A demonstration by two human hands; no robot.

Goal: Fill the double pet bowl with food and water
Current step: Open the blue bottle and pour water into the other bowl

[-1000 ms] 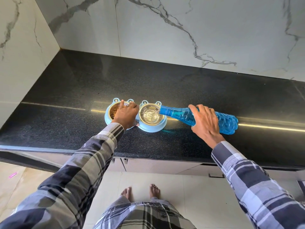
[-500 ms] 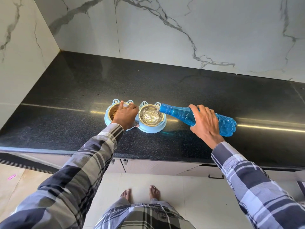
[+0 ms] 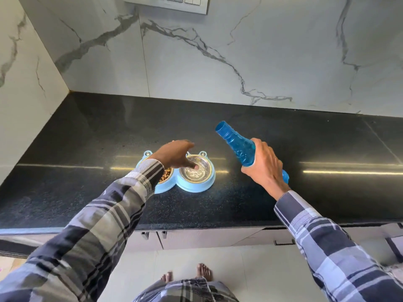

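- The right hand (image 3: 262,168), right of centre in the frame, grips a blue plastic bottle (image 3: 237,144) around its body; the uncapped neck points up and to the left, clear of the bowls.
- The left hand (image 3: 176,155) hovers at centre frame with fingers relaxed and holding nothing, a fingertip dipping over the right bowl (image 3: 197,173).
- The double pet bowl (image 3: 185,184), a light blue holder with two steel dishes, sits on the black tabletop (image 3: 87,149) just below that hand.
- The left dish (image 3: 166,176) shows brown kibble; the right one glints, apparently with water.
- Judgement: pouring looks finished, so next comes setting the bottle down upright, well apart from the bowl.
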